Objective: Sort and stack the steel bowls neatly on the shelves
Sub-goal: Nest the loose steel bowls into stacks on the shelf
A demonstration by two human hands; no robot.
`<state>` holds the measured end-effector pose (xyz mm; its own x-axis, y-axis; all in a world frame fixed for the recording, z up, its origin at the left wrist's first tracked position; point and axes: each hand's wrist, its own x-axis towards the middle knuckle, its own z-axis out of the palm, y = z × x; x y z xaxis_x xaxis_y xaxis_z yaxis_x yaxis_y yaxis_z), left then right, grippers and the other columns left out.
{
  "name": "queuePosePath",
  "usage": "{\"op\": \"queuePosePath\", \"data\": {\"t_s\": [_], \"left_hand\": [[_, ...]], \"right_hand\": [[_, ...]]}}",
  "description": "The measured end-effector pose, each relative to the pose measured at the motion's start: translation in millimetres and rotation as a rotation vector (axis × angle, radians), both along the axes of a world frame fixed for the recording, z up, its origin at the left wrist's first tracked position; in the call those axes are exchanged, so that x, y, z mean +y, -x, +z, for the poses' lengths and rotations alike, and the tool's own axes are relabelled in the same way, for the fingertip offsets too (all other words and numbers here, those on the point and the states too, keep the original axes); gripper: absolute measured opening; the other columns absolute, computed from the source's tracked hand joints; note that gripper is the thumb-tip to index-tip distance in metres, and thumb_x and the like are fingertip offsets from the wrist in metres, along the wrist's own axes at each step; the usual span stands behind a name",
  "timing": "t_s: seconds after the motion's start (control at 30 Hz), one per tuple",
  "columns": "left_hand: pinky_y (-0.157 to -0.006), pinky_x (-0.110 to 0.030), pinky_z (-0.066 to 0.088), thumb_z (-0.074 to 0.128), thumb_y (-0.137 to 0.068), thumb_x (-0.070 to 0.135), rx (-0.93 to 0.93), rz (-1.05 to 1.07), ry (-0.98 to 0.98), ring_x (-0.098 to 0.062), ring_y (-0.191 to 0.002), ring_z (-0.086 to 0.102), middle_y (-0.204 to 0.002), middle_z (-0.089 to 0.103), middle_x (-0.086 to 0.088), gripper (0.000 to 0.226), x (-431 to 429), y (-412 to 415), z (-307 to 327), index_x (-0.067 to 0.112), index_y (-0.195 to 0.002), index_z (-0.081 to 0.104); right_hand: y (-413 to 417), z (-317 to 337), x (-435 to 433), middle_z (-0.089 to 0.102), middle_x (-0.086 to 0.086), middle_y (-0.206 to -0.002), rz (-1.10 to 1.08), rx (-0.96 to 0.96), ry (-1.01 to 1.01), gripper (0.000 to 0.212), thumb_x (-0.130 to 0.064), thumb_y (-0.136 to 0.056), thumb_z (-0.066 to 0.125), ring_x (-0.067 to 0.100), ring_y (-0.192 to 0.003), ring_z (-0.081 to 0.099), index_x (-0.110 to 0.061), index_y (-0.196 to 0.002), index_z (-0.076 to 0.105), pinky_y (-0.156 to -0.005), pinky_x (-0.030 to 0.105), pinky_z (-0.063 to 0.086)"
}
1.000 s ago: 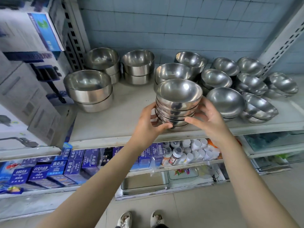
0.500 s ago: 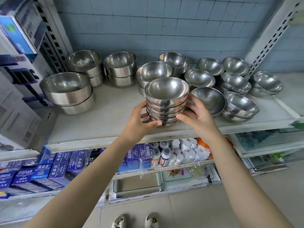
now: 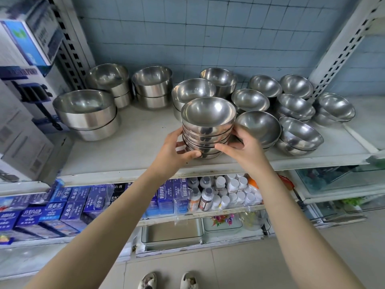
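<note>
Both hands clasp a nested bowl stack [image 3: 208, 126] at the shelf's [image 3: 129, 151] front edge: left hand [image 3: 174, 152] curled round its left base, right hand [image 3: 242, 148] round its right. Stack upright, squarely between the palms.

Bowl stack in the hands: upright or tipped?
Upright. The bowl stack has rims up, top bowl's empty inside showing; left hand and right hand grip its lower bowls.

Shop: metal shelving [image 3: 133, 163] stocked with steel bowls [image 3: 208, 113], boxed goods [image 3: 52, 213], bottles [image 3: 220, 195].
</note>
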<state>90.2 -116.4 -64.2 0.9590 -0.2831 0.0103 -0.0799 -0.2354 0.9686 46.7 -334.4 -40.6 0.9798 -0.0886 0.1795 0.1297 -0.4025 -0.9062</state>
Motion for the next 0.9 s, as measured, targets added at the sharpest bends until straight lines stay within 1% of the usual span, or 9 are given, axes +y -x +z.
{"op": "queuePosePath", "data": {"t_s": [0.07,0.17,0.33,0.43,0.5,0.57,0.67,0.77,0.9], "left_hand": [[-0.082,-0.012,0.05,0.08,-0.082,0.027,-0.025,-0.04,-0.034,-0.01,-0.126,0.048,-0.15,0.038,0.003,0.084,2.2,-0.3,2.3,0.026,-0.151,0.033],[-0.1,-0.026,0.048,0.077,-0.083,0.03,-0.024,-0.041,-0.03,-0.01,-0.128,0.048,-0.15,0.039,0.012,0.083,16.8,10.6,9.2,0.023,-0.152,0.032],[-0.097,-0.034,0.051,0.074,-0.087,0.029,-0.159,0.355,-0.111,-0.012,-0.115,0.059,-0.134,0.057,0.003,0.049,93.5,33.2,1.8,0.021,-0.131,0.054],[-0.101,-0.038,0.049,0.076,-0.086,0.025,-0.156,0.57,-0.095,-0.019,-0.119,0.054,-0.137,0.044,-0.002,0.062,140.2,27.8,-5.8,0.017,-0.138,0.045],[-0.107,-0.042,0.044,0.081,-0.08,0.028,-0.155,0.62,-0.147,-0.026,-0.126,0.046,-0.137,0.035,-0.004,0.082,166.1,13.1,-12.7,0.012,-0.145,0.034],[-0.113,-0.049,0.037,0.086,-0.075,0.032,-0.13,0.622,-0.211,-0.032,-0.136,0.037,-0.147,0.029,-0.013,0.101,186.4,-5.3,-17.5,0.009,-0.15,0.023],[-0.121,-0.045,0.026,0.089,-0.07,0.035,-0.082,0.591,-0.134,-0.028,-0.147,0.026,-0.16,0.019,-0.014,0.12,204.6,-29.5,-15.0,0.011,-0.156,0.008],[-0.121,-0.034,0.023,0.088,-0.071,0.03,-0.074,0.566,-0.071,-0.022,-0.149,0.026,-0.162,0.023,-0.009,0.12,213.1,-47.5,-7.1,0.014,-0.156,0.005],[-0.12,-0.043,0.029,0.086,-0.075,0.027,-0.082,0.482,-0.048,-0.018,-0.145,0.034,-0.16,0.032,-0.004,0.116,228.6,-61.6,-5.5,0.021,-0.158,0.005]], "right_hand": [[5.3,2.8,3.0,0.057,-0.006,-0.136,-0.026,0.022,-0.012,0.072,-0.031,-0.076,0.084,0.002,-0.114,0.061,-0.024,-0.139,0.05,-0.095,0.021,0.052],[26.5,4.3,17.6,0.054,-0.004,-0.129,-0.195,-0.083,0.074,0.062,-0.032,-0.075,0.084,0.011,-0.11,0.06,-0.025,-0.129,0.053,-0.087,0.014,0.05],[40.2,-0.9,60.6,0.061,0.006,-0.107,-0.401,-0.393,0.155,0.045,-0.032,-0.08,0.08,0.021,-0.092,0.061,-0.009,-0.114,0.06,-0.076,0.025,0.053],[40.9,-4.1,92.1,0.06,0.009,-0.097,-0.551,-0.501,0.154,0.038,-0.027,-0.083,0.078,0.023,-0.08,0.058,-0.004,-0.106,0.059,-0.07,0.02,0.049],[39.7,-9.2,116.9,0.059,0.006,-0.091,-0.474,-0.551,0.149,0.031,-0.025,-0.085,0.076,0.021,-0.075,0.058,-0.002,-0.099,0.061,-0.068,0.023,0.05],[28.6,-10.9,144.9,0.061,0.002,-0.092,-0.256,-0.488,0.136,0.03,-0.031,-0.086,0.071,0.015,-0.079,0.06,-0.006,-0.1,0.062,-0.068,0.027,0.053],[-7.4,-1.8,189.3,0.063,-0.005,-0.109,0.012,-0.231,0.069,0.041,-0.034,-0.084,0.074,0.005,-0.095,0.06,-0.017,-0.118,0.06,-0.079,0.025,0.053],[-52.2,5.7,223.0,0.054,-0.007,-0.135,0.13,-0.045,0.052,0.064,-0.033,-0.083,0.077,0.002,-0.114,0.054,-0.024,-0.14,0.047,-0.092,0.027,0.052],[-98.3,14.6,254.7,0.026,-0.008,-0.161,0.186,0.138,-0.006,0.097,-0.046,-0.078,0.078,0.009,-0.141,0.036,-0.028,-0.156,0.022,-0.109,0.036,0.043]]}}
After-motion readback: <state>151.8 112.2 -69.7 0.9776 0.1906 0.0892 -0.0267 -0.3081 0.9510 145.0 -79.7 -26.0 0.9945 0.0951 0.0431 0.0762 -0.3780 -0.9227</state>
